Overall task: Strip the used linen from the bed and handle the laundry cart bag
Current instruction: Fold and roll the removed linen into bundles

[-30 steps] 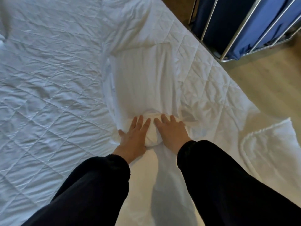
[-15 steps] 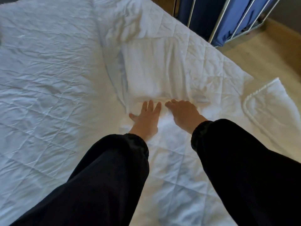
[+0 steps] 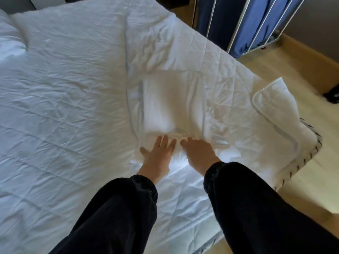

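A folded strip of white linen [image 3: 172, 99] lies on the quilted white mattress pad [image 3: 64, 107], running away from me toward the far side. My left hand [image 3: 159, 153] lies flat with straight fingers on the strip's near end. Beside it, my right hand [image 3: 199, 151] presses on the same end, its fingertips bent down into the bunched cloth. Both sleeves are black. The laundry cart [image 3: 236, 24], a metal frame with blue bags, stands on the floor beyond the bed's right side.
A white pillow [image 3: 9, 43] sits at the far left. The pad's piped corner [image 3: 275, 110] hangs off the mattress corner at the right, above the wooden floor [image 3: 302, 76]. A dark object [image 3: 332, 94] lies at the right edge.
My hands have pushed forward along the bed with the near end of the linen, and the rolled lump under them has flattened. The view has lifted, showing more of the cart and the mattress corner.
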